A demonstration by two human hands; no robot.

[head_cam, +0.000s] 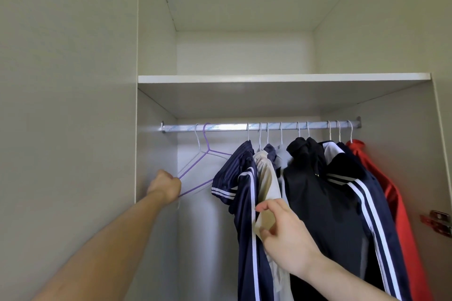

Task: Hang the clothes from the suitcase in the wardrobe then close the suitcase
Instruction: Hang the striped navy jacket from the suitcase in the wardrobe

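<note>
My left hand point(167, 187) is closed around the lower corner of a purple hanger point(195, 168) that hangs empty on the rail point(259, 126), with a white hanger point(198, 144) hooked just beside it. My right hand point(286, 232) is at the clothes, fingers point(263, 208) spread and curled loosely around the edge of a cream shirt point(267, 178), touching it without a firm pinch as far as I can see. That shirt sits between a navy striped top point(244, 178) and a black jacket point(310, 178); further right hang a dark striped jacket point(354, 178) and a red garment point(391, 190). The suitcase is out of view, so I cannot tell what is left inside it.

I judge I am taking an empty hanger for the next piece. The risks I see: the two empty hangers overlap, so pulling the purple one sideways could drag the white one off the rail with it. If I tug before lifting the hook clear, the wire may bend or snap back. The purple hanger's far end runs behind the navy top's sleeve, which could snag. My right hand could also slide the cream shirt off its hanger if it pulls down.
</note>
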